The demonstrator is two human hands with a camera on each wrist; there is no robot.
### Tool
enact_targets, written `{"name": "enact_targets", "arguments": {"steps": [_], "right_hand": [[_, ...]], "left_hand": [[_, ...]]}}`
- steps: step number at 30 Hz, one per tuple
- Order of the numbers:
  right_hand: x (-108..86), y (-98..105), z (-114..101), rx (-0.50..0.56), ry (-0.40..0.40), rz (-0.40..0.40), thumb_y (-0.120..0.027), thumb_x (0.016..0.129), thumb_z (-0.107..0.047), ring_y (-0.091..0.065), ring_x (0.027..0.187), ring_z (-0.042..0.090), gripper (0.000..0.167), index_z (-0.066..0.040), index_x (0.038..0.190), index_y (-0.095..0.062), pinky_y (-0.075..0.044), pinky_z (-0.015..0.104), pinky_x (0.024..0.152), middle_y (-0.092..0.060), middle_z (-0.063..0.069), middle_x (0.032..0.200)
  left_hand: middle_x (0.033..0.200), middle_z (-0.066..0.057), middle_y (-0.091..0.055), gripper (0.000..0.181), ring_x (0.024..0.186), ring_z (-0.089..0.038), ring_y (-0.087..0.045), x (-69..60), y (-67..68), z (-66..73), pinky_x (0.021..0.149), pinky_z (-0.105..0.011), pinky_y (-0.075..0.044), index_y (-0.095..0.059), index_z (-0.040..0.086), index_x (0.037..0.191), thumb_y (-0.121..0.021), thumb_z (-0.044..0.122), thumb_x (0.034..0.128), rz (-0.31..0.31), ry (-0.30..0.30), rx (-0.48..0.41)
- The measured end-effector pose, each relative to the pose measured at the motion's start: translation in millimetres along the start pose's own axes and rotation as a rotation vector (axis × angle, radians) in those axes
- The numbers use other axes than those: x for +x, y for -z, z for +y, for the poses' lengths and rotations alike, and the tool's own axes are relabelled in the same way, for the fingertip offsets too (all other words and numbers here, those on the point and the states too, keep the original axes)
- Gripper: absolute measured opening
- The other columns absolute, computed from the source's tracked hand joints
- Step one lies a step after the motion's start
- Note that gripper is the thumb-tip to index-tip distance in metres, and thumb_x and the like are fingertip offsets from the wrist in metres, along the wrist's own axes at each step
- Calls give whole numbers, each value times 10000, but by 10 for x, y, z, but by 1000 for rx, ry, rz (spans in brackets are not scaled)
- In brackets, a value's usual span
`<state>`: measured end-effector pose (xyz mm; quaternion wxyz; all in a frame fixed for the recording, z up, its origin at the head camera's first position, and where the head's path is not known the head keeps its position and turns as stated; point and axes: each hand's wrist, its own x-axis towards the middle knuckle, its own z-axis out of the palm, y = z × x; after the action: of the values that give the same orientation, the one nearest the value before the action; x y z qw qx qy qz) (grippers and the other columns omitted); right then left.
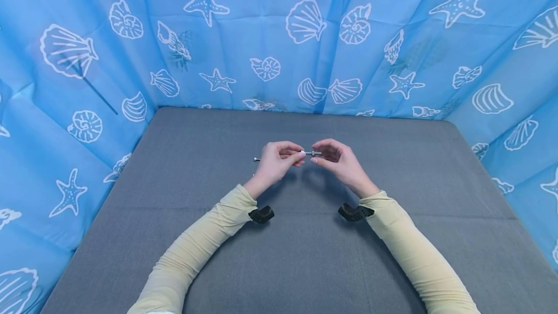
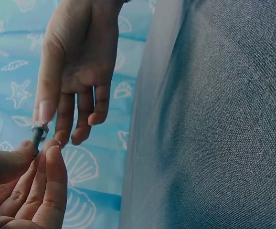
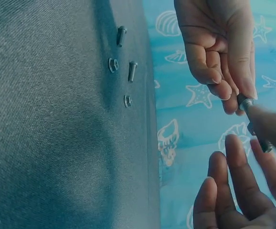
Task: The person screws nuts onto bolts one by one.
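A metal bolt [image 1: 317, 153] is held up in the air above the table, roughly level, with a nut [image 1: 313, 153] on its shaft. My left hand [image 1: 274, 161] pinches one end of the bolt between thumb and fingers. Around the bolt's other end is my right hand [image 1: 342, 161], its thumb and index fingertip apart on either side of the shaft. In the right wrist view the right thumb [image 3: 274, 125] is blurred and covers part of the bolt, while the other fingers are spread loosely. Whether the thumb touches the nut is hard to tell.
Two loose bolts [image 3: 132, 71] and two nuts [image 3: 113, 65] lie on the grey cloth-covered table [image 1: 279, 260], beyond the left hand. Blue curtains [image 1: 244, 42] with white shell prints surround the table's back and sides. A dark wrist device [image 1: 355, 212] sits under each sleeve cuff.
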<state>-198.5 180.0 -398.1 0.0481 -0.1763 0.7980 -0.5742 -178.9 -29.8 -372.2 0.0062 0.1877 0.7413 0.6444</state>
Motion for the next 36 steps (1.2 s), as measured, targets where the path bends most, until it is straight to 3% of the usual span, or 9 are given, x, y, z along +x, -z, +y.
{"name": "enact_targets", "arguments": {"steps": [5,11,15,19,22,29,33,36], "right_hand": [[-9,-11,-17,-48,-33,11,-695,902,-206,-604,924,208,302,1,1119,-655,-530,319,783,-649,127,1061],[-13,-12,-24,-28,9,14,-710,888,-169,-598,1007,234,317,-9,1146,-621,-519,313,869,-627,140,1115],[-8,-16,-29,-47,3,15,-699,899,-223,-598,975,320,305,-4,1105,-649,-531,357,820,-642,152,1064],[-4,-17,-23,-63,-26,23,-692,902,-279,-595,978,298,339,-29,1126,-648,-524,369,819,-644,117,1072],[2,-11,-24,-56,-10,17,-700,898,-238,-598,1002,236,330,-32,1147,-630,-519,349,867,-633,105,1101],[-5,-5,-54,-75,-52,-2,-686,904,-306,-602,979,311,319,-55,1099,-665,-524,412,821,-650,124,1067],[-22,-6,-63,-39,5,-1,-692,905,-209,-598,1023,270,323,-20,1157,-618,-523,355,859,-628,138,1121],[-26,-8,-63,-22,29,6,-681,913,-191,-593,1004,309,303,10,1134,-627,-524,363,843,-634,157,1096]], "left_hand": [[882,-202,-699,147,764,-210,-704,5,-14,-35,693,-347,-599,-658,-106,1010,-644,-6,902,10,4,27],[912,-278,-676,160,813,-350,-690,9,-8,-43,735,-450,-588,-648,-129,1015,-637,-17,902,-4,20,-11],[910,-262,-682,198,808,-345,-691,67,-18,-210,737,-478,-583,-648,-129,1032,-654,15,897,-1,16,-28],[892,-197,-702,191,770,-240,-704,99,-19,-315,705,-385,-600,-677,-73,1018,-675,68,889,11,13,-19],[880,-166,-708,158,750,-185,-702,105,-15,-330,682,-323,-601,-694,-28,995,-682,88,888,11,7,-13],[875,-180,-705,152,741,-172,-700,117,-21,-333,684,-331,-601,-692,-32,984,-681,87,892,4,-12,-21],[856,-153,-708,135,737,-170,-700,114,-23,-327,675,-312,-600,-689,-37,976,-680,65,889,7,-16,-26],[839,-120,-710,149,739,-183,-701,108,-23,-320,685,-338,-602,-684,-56,982,-682,59,886,7,-8,-34]]}}
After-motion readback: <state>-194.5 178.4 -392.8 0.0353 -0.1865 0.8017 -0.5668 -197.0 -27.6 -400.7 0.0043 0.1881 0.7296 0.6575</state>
